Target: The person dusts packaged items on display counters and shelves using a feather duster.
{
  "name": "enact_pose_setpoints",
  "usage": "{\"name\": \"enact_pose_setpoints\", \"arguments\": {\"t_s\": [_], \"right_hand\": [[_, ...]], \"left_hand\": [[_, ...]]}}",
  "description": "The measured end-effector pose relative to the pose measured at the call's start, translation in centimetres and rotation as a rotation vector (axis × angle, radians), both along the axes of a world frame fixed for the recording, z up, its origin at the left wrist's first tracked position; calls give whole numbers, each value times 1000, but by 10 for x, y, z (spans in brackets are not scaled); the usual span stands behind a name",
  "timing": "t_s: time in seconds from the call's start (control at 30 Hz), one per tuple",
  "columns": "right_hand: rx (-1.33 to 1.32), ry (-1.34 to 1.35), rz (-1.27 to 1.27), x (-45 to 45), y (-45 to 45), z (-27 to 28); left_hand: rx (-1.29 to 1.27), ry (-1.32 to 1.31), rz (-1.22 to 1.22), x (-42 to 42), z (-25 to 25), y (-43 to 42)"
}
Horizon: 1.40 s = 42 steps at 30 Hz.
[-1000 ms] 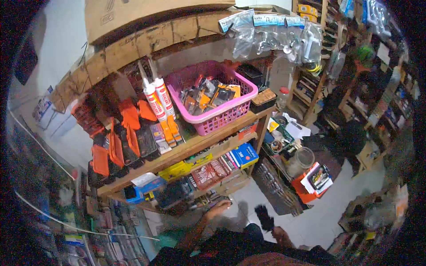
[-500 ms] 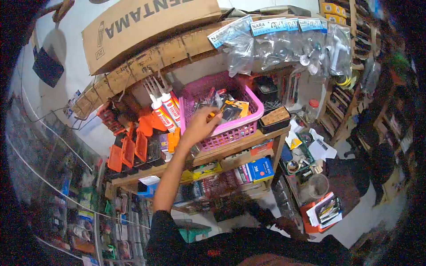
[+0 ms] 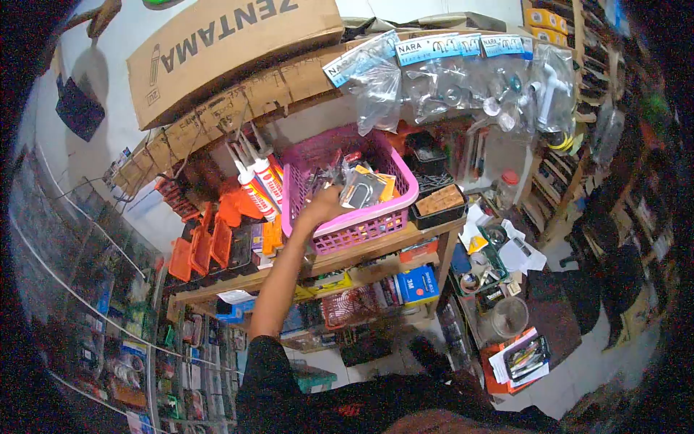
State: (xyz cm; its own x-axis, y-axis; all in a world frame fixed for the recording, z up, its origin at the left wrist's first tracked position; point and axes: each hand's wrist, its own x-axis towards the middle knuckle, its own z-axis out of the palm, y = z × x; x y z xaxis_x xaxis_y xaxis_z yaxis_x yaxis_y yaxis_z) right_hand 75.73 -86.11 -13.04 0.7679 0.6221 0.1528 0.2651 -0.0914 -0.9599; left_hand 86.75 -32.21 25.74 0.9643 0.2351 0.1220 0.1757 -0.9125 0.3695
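Observation:
My left hand (image 3: 323, 208) reaches over the near left side of the pink plastic basket (image 3: 365, 220). Its fingers are closed at the edge of a clear-fronted packet (image 3: 361, 189) with a dark curved item inside; the fingertips are partly hidden. Orange-and-black packs (image 3: 387, 185) and other small packaged goods lie around it in the basket. Low in the view, a dark bristly object (image 3: 430, 354) shows against the floor. My right hand is lost in the dark area beside it, so its fingers cannot be made out.
White-and-red sealant tubes (image 3: 257, 189) and orange-lidded bins (image 3: 201, 249) stand left of the basket. Black trays (image 3: 439, 205) sit to its right on the wooden shelf (image 3: 289, 271). Plastic bags (image 3: 448, 83) hang above. A glass case (image 3: 123, 318) is at the left.
My left hand rose from low in front of the shelf to the basket, then moved slightly down and left onto the packet, which now sits more tilted. The view has shifted too.

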Motion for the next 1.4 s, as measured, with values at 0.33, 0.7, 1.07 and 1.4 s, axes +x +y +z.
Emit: {"name": "enact_pose_setpoints", "arguments": {"t_s": [0.33, 0.7, 1.07, 1.4], "right_hand": [[100, -355, 2, -2, 22, 14], [-2, 1164, 220, 23, 68, -29], [-246, 681, 122, 39, 57, 103], [167, 654, 13, -2, 88, 177]], "left_hand": [[-78, -226, -103, -4, 5, -13], [-854, -875, -82, -29, 32, -43], [-2241, -594, -292, -62, 6, -10], [-1791, -450, -380, -70, 11, -13]]}}
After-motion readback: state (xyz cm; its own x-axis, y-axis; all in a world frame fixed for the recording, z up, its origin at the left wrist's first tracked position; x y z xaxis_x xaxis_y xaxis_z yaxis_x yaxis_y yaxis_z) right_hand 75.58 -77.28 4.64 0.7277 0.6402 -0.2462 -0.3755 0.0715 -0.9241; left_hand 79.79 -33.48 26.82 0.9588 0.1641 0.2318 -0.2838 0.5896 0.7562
